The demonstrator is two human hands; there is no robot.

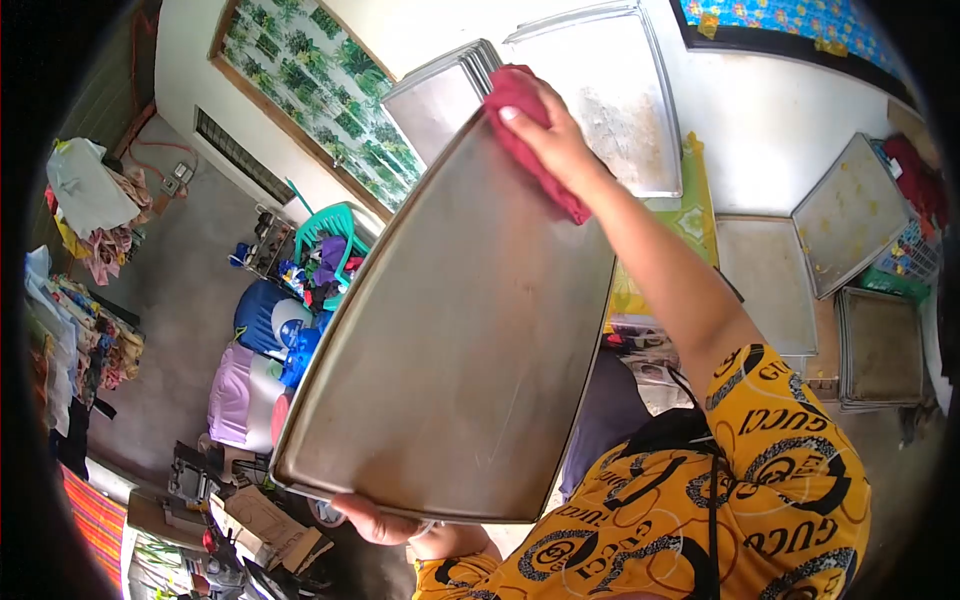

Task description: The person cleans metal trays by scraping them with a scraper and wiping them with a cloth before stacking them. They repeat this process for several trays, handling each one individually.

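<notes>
A large metal tray [450, 330] with a raised rim is tilted up in front of me. My left hand [385, 522] grips its lower edge, with the thumb on the rim and the other fingers hidden beneath. At the tray's upper end, my right hand [555, 140] holds a dark red cloth [530, 155] against the surface and edge. The tray's inner face looks brownish grey with faint scratches and streaks.
More trays [610, 100] lean on the wall behind. At the right are other trays [765, 280], some stacked [880, 345]. A yellow-green tablecloth [690, 225] shows behind the tray. Left are a green chair [335, 225] with clothes, hanging clothes [90, 320] and cardboard [265, 525].
</notes>
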